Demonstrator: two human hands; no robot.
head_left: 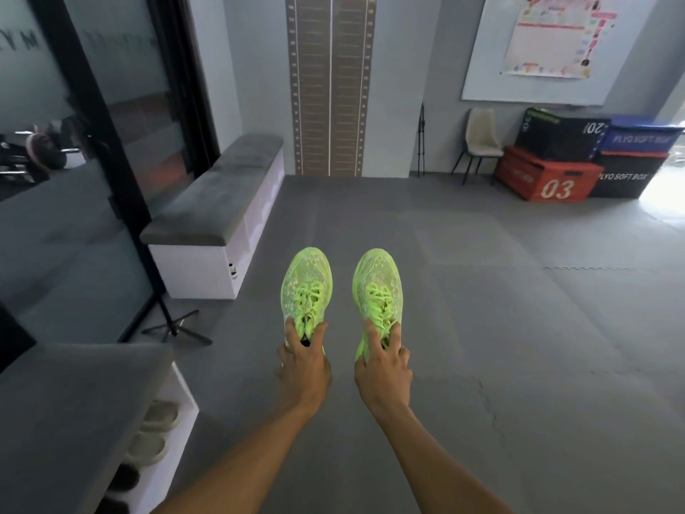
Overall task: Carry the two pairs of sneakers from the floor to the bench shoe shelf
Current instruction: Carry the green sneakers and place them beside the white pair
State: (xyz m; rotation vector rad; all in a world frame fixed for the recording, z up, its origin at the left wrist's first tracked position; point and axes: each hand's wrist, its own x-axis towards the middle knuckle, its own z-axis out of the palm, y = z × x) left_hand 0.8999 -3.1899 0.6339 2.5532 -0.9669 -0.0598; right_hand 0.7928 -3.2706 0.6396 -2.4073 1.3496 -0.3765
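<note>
Sneakers, a bright neon-green pair, are held out in front of the person, one in each hand, toes pointing away. The left sneaker (307,291) is gripped at its heel opening by the left hand (304,369), whose fingers (293,333) are closed over the collar and the lower laces. The right sneaker (378,294) is held the same way by the right hand (383,372), fingers (372,335) curled shut around its heel and tongue. The two shoes are side by side, apart from each other, both the right way up; whether their soles touch the grey mat floor (482,291) cannot be told from this angle.

To the left stands a white bench shoe shelf (207,268) with a grey padded top, set along a glass wall with a dark frame. A small part of a shoe shows at its open front near the corner. Closer in, at the lower left, a second bench (74,421) holds pale shoes (155,424) and darker ones in its open compartments. A black tripod stand (174,328) rests on the floor between the two benches. Far off at the right are stacked soft boxes (548,179) in red, black and blue, with a pale chair (480,135) beside them.
</note>
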